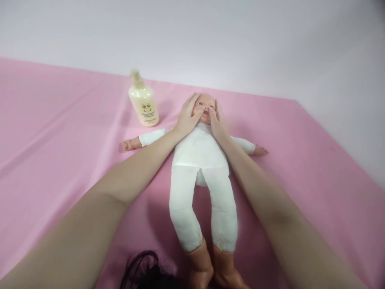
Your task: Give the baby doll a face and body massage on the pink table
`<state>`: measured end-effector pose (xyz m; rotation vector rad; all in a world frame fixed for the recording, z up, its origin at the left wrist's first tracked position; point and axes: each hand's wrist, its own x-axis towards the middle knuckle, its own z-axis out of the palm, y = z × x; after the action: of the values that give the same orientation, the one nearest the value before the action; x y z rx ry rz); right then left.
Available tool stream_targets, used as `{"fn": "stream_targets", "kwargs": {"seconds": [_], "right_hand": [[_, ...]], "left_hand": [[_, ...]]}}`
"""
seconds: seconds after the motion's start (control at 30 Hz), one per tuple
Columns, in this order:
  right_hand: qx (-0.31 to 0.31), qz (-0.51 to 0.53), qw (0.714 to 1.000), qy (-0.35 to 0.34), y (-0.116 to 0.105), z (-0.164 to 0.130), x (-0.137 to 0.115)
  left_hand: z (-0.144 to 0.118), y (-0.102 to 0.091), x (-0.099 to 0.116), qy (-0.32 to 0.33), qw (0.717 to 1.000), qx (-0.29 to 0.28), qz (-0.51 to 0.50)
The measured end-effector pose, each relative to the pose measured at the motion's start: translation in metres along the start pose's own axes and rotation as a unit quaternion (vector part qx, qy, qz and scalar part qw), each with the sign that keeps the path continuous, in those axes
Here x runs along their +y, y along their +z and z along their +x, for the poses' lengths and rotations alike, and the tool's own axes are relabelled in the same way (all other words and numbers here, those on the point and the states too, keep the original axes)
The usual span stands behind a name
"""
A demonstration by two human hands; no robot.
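A pink sheet [60, 132] covers a flat surface that runs back to a pale wall; on it a baby doll [200, 160] in a white soft suit lies face up, its head far from the viewer, arms spread to either side, bare brown feet nearest the camera; two bare forearms reach in from the bottom corners and meet at the doll's head; the left hand [187, 116] lies open along one side of the face, fingers spread flat over the cheek, thumb near the nose; the right hand [218, 122] mirrors it on the other cheek; neither hand closes around anything, both only press flat on the face; judging by this, the face is being rubbed, body and limbs untouched; a cream pump bottle [143, 100] stands upright just left of the head, apart from both hands; a dark strand of hair [144, 269] hangs at the bottom edge.
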<state>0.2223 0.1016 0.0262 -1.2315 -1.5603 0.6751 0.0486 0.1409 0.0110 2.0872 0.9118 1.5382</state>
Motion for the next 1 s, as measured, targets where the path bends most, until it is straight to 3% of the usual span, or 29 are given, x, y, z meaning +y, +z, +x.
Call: {"fn": "stream_targets", "kwargs": {"seconds": [1.0], "right_hand": [[0.002, -0.002, 1.000, 0.003, 0.001, -0.007, -0.013]], "left_hand": [[0.000, -0.001, 0.003, -0.005, 1.000, 0.007, -0.003]]}}
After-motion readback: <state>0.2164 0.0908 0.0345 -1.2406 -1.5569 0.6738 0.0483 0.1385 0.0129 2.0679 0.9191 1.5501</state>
